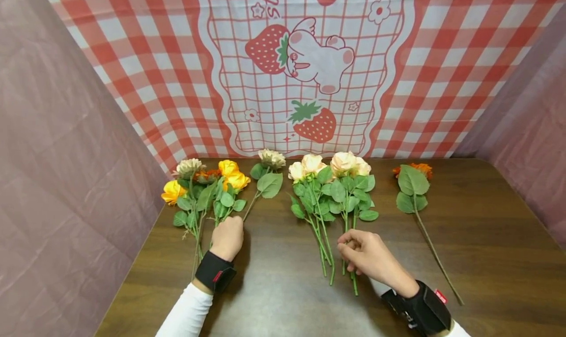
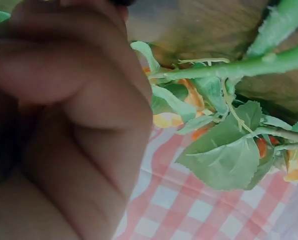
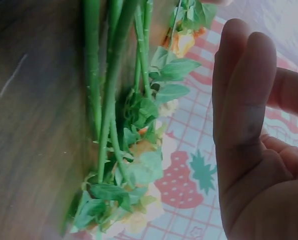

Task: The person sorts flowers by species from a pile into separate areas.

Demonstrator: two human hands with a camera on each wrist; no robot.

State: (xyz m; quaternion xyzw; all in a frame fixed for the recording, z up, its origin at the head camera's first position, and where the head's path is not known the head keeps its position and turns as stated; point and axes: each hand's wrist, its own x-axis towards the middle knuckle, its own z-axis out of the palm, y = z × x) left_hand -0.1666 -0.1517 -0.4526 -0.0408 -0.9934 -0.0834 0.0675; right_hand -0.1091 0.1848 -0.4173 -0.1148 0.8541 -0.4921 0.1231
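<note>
My left hand is curled at the stem of a cream flower with broad green leaves; the stem runs into the fingers. In the left wrist view the curled fingers fill the left side, and the grip itself is hidden. Beside this hand lie yellow roses, an orange flower and another cream flower. The right hand hovers over the lower stems of pale peach roses, its fingers loosely bent. Nothing shows between thumb and fingers in the right wrist view.
A single orange flower with a long stem lies at the right of the brown wooden table. Behind the table hangs a red-and-white checked cloth with strawberry prints. Pinkish drapes stand at the sides.
</note>
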